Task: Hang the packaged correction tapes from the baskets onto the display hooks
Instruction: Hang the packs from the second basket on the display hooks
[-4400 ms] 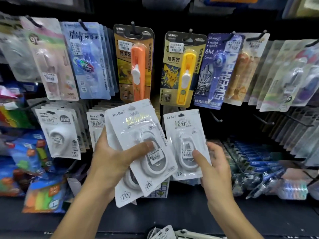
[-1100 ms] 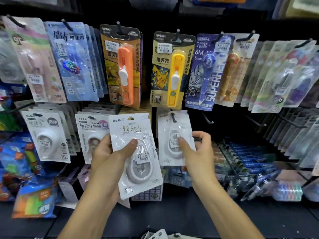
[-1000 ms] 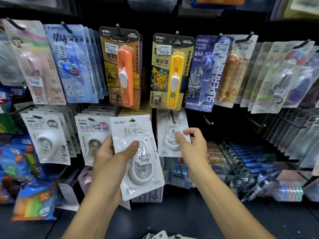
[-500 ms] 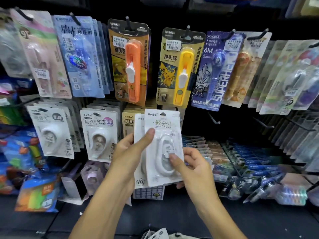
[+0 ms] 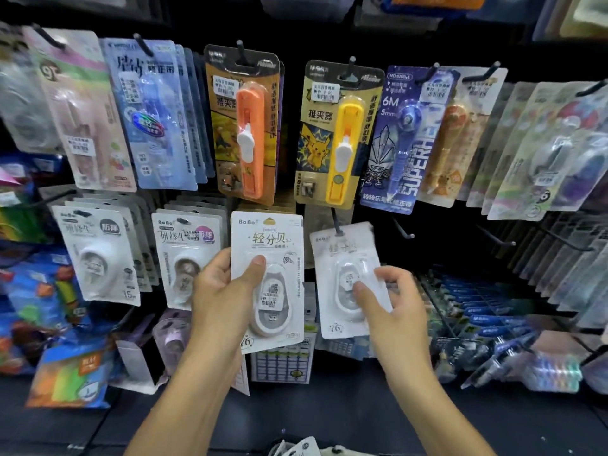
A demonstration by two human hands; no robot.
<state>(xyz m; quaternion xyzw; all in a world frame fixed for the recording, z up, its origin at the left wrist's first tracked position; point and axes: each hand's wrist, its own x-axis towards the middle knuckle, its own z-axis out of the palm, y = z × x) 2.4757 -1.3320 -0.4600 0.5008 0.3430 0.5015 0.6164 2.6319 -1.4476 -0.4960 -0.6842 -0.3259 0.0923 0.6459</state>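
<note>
The right hand [image 5: 391,304] pinches a white pack [image 5: 348,278] going onto the hook [image 5: 336,222] at 12 o'clock. The left hand [image 5: 227,291] grips the next pack [image 5: 268,245]; it likely goes on after.

1. My left forearm enters from the lower centre and rises toward the display, bare to the frame edge.
2. My left hand [image 5: 227,291] grips a white correction tape pack [image 5: 267,268]: thumb pressed across its front face, fingers curled behind its left edge. The pack stands upright.
3. My right forearm enters from the lower right and angles up and inward.
4. My right hand [image 5: 391,301] pinches a second correction tape pack [image 5: 345,258] at its lower right, thumb on the front, fingers behind. This hand is motion-blurred; finer finger placement cannot be determined.
5. The hands are apart, not touching.
</note>
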